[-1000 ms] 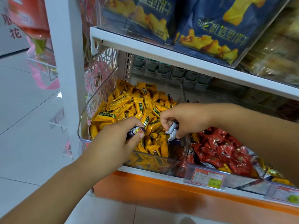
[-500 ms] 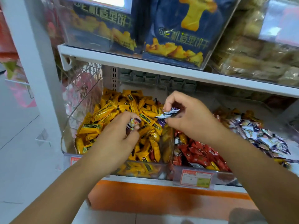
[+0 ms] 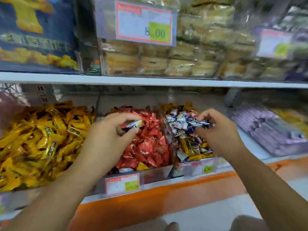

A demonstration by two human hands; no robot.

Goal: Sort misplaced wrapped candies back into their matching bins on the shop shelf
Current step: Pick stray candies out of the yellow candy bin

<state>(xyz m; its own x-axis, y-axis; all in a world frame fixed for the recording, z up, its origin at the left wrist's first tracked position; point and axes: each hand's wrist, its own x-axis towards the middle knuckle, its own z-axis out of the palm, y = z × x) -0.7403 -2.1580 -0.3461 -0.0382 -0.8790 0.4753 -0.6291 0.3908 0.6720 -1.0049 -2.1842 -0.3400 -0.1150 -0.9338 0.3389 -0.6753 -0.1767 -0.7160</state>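
At the near edge of the lower shelf, toward six o'clock, an orange band [image 3: 150, 195] runs along the front. A small price tag [image 3: 122, 184] is clipped to the clear bin front [image 3: 155, 173] just above it.

The left hand [image 3: 113, 135] reaches in from seven o'clock. Its thumb and forefinger pinch a pale wrapped candy [image 3: 135, 125], held in the air above the red candies [image 3: 150, 145] in the middle bin. The right hand [image 3: 216, 130] comes in from five o'clock, fingers curled, pinching a second candy [image 3: 202, 124] with dark twisted ends. It hovers over the white-and-purple candies [image 3: 180, 125] heaped in the next bin, toward three o'clock. The two hands are well apart, each on its own sweet.

At nine o'clock a deep heap of yellow candies [image 3: 41, 139] fills the left bin. Far off at three o'clock lie blurred purple packs [image 3: 266, 130].

Beyond, the white upper shelf [image 3: 150, 80] crosses the whole view. On it stand blue snack bags [image 3: 33, 30] at ten o'clock and wrapped pastries [image 3: 183, 55] at one o'clock. A large price card [image 3: 144, 24] hangs at twelve.
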